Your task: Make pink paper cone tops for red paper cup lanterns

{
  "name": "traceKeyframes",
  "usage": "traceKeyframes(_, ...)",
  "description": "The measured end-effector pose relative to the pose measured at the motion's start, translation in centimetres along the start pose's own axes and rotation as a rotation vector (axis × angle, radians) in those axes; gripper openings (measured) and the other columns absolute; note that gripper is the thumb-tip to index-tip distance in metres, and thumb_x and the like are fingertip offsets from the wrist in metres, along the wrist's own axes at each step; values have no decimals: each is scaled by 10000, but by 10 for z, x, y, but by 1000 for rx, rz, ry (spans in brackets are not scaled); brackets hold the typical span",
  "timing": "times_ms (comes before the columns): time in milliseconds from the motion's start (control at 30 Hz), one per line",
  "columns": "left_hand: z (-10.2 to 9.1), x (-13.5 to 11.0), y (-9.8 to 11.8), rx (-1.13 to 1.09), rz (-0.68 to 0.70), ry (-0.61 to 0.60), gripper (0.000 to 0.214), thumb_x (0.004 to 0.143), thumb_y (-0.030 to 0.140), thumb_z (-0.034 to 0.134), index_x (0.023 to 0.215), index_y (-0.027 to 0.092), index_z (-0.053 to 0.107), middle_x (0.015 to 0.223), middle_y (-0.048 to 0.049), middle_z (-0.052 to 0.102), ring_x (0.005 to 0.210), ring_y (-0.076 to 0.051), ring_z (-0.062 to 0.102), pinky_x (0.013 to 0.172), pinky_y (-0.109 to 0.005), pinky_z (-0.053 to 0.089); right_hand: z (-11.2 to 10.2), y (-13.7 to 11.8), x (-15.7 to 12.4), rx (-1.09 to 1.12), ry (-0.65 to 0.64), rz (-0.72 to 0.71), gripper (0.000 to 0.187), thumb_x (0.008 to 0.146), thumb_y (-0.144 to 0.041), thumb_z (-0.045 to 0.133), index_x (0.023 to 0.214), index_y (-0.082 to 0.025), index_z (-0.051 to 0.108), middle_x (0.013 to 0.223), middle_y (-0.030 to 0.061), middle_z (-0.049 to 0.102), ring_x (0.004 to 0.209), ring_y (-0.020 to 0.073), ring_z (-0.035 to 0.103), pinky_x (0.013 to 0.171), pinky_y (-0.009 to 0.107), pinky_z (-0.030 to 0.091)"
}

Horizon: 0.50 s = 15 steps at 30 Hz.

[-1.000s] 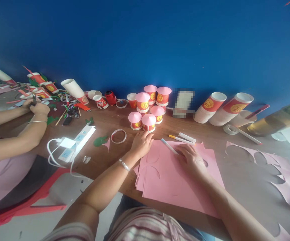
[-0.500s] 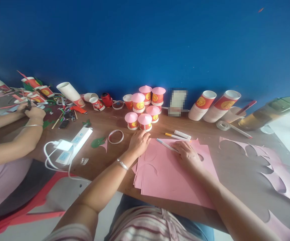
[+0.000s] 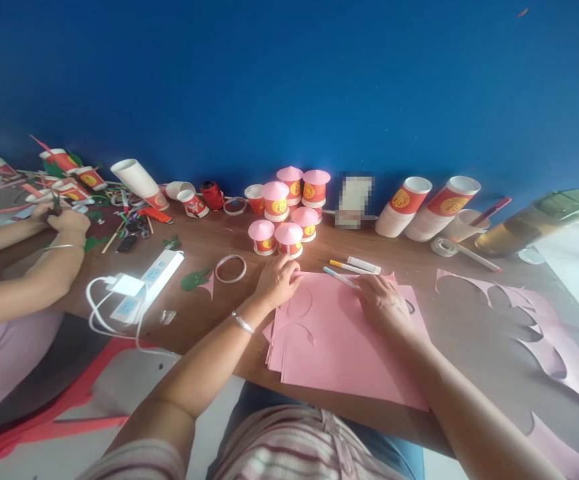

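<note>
A stack of pink paper sheets [image 3: 339, 347] with round cut-outs lies on the brown table [image 3: 204, 313] in front of me. My left hand [image 3: 275, 283] rests flat on the stack's far left corner, fingers apart. My right hand [image 3: 383, 303] is closed on a white pen [image 3: 338, 277] whose tip touches the paper near its far edge. Several small red cups with pink paper lids [image 3: 285, 212] stand just beyond my left hand.
Two more pens [image 3: 355, 267], a tape ring [image 3: 230, 268], a white power strip [image 3: 145, 285], stacks of red-and-white cups [image 3: 429, 207], tape roll [image 3: 444, 247], a bottle [image 3: 539, 223] and cut pink scraps [image 3: 544, 333] lie around. Another person's hands [image 3: 62, 217] work at the left among cups.
My right hand with the pen has shifted slightly toward the paper's far edge. My left hand stays on the stack. The view drifted a little.
</note>
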<state>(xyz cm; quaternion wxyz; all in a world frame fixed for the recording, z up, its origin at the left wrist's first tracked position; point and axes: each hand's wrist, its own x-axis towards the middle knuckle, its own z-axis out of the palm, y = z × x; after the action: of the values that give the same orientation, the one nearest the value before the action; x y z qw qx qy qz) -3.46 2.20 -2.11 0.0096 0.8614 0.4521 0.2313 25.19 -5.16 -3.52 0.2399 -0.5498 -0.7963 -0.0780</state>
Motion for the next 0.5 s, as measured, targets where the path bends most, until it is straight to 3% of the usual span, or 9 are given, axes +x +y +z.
traceKeyframes(267,-14,-2,-4,-75,7,-115,373,816,302,798,1139,202,640,1132,-78,691,1064,-266,648,955,-425,527,2,-2,1,-2,14,-13,270,968,-116,471,1061,-181,716,1079,116,710,964,265,611,821,383,478)
traceKeyframes(500,-16,-1,-11,-98,15,-102,181,866,263,757,1020,202,682,1059,-61,699,1012,-235,657,888,-377,542,1,-4,2,15,7,-23,283,957,-101,475,1049,-186,729,1084,114,710,998,270,616,853,409,500)
